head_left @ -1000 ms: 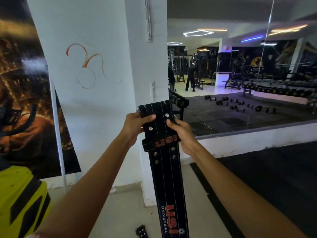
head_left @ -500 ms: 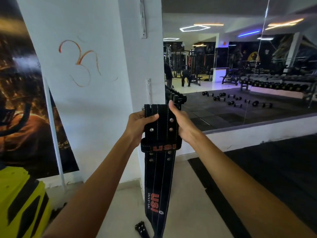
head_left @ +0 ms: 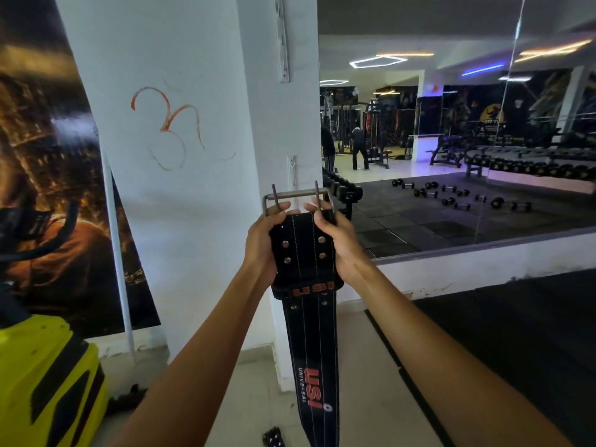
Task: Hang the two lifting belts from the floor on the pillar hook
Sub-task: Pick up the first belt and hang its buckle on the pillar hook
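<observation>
Both hands, left hand (head_left: pixel 263 240) and right hand (head_left: pixel 338 240), clamped the lifting belt (head_left: pixel 303 253) by its buckle (head_left: pixel 295 198), raised just below the pillar hook (head_left: pixel 292 171), prongs upturned, seemingly to catch it; strap hanging floorward.

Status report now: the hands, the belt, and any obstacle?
Left hand and right hand grip belt at buckle. Not hung; hook just above. Second belt on floor. No obstacle.

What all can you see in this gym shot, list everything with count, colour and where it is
lifting belt: one, black with red lettering, held up at the pillar, tail hanging
belt buckle: one, metal, two prongs up, top of belt
second belt end: one, black, floor below
pillar: one, white, centre
hook strip: one, white, pillar edge
poster: one, dark orange, left
mirror: one, right wall
left hand: grip on belt
right hand: grip on belt
</observation>
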A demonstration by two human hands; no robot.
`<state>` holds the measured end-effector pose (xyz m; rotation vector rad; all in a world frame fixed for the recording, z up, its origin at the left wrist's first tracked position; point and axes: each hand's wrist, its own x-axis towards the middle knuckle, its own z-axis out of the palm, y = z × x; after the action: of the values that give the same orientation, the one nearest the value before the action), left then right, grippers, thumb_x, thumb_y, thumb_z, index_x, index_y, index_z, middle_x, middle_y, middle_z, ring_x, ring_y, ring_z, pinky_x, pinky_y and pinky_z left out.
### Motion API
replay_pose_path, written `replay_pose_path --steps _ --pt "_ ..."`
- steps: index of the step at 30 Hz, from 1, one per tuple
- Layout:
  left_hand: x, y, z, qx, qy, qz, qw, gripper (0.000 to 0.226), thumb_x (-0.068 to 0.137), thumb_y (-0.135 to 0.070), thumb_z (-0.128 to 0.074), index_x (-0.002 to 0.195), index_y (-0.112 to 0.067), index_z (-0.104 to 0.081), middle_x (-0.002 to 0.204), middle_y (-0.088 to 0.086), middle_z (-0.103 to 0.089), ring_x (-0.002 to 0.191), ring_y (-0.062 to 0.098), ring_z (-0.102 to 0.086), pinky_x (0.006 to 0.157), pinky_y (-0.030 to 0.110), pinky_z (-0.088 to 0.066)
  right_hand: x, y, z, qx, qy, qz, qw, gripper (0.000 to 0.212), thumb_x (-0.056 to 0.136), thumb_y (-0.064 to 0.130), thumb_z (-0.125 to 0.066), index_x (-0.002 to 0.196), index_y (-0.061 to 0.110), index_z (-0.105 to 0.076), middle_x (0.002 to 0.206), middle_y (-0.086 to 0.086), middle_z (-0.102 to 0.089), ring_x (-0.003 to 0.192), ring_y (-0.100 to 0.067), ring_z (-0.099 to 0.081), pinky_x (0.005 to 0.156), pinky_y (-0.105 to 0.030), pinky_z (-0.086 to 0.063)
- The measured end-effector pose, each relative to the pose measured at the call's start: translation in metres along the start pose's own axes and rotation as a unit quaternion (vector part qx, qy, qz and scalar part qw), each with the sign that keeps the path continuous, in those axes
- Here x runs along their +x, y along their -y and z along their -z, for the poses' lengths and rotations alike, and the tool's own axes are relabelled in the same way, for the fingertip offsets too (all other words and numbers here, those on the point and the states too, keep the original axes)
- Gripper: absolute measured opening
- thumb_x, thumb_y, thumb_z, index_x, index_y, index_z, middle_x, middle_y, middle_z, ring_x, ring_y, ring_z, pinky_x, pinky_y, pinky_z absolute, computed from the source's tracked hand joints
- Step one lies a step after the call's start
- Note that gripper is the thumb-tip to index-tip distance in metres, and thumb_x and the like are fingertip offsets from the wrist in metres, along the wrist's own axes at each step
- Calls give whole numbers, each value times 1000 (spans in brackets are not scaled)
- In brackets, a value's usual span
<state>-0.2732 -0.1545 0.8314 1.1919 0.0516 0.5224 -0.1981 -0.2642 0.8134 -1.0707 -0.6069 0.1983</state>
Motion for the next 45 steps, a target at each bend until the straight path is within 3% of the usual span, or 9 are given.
replay_pose_path --steps 10,16,21,24,28,33,38,42,45 --pt "17 8 -3 -54 6 28 998 25 94 -27 -48 103 -13 -67 105 7 -73 92 23 -71 82 35 -54 6 4 -1 -43 -123 22 991 16 87 21 -61 100 14 -65 84 3 -67 77 -12 -65 65 -25 -53" --pt "27 3 -11 -35 -69 100 992 25 90 -22 -49 78 -9 -66 72 6 -67 64 21 -64 60 30 -53 8 6 -1 -57 -134 14 989 27 86 21 -62 110 9 -64 89 -1 -67 83 -15 -65 70 -29 -56" --pt "37 -2 -8 2 33 196 980 37 90 -47 -51 73 -16 -62 62 1 -68 55 17 -67 58 29 -52 10 9 0 -46 -157 12 986 12 86 17 -62 96 22 -65 104 -10 -68 98 -23 -65 83 -36 -55" --pt "41 -5 -4 8 42 226 973 26 84 -40 -59 79 -15 -61 73 2 -64 67 20 -63 63 32 -51 8 11 -2 -34 -168 18 985 22 87 14 -61 109 14 -63 95 -3 -67 93 -19 -64 78 -29 -55" --pt "45 -11 5 36 87 249 964 15 78 -25 -56 83 -11 -57 80 4 -59 72 22 -59 69 34 -51 8 7 -1 -42 -190 7 981 32 86 17 -63 117 16 -62 115 -10 -66 112 -26 -60 97 -45 -49" --pt "41 -5 1 113 110 143 977 13 80 -12 -57 92 -11 -58 81 5 -58 71 19 -59 63 28 -51 9 10 -5 -39 -189 -6 981 28 86 15 -62 114 15 -63 110 -8 -66 104 -23 -62 89 -39 -52" --pt "36 16 -12 194 -89 -97 972 38 98 -37 -39 89 -6 -59 70 1 -61 66 15 -59 66 29 -48 8 11 -11 -87 -170 -29 981 33 92 29 -53 114 5 -61 107 -12 -65 93 -23 -63 74 -30 -51" --pt "37 28 -19 251 -200 -176 931 41 100 -34 -33 80 -6 -54 63 -1 -52 61 16 -51 65 30 -40 17 6 -21 -95 -214 -80 969 53 82 63 -47 82 12 -59 74 -10 -53 67 -24 -55 57 -28 -40" --pt "39 34 -23 258 -202 -177 928 41 100 -35 -32 79 -7 -53 63 -1 -52 64 21 -52 65 32 -42 25 15 -16 -55 -220 -153 962 71 78 64 -53 121 7 -52 124 -16 -56 111 -28 -54 82 -35 -44"
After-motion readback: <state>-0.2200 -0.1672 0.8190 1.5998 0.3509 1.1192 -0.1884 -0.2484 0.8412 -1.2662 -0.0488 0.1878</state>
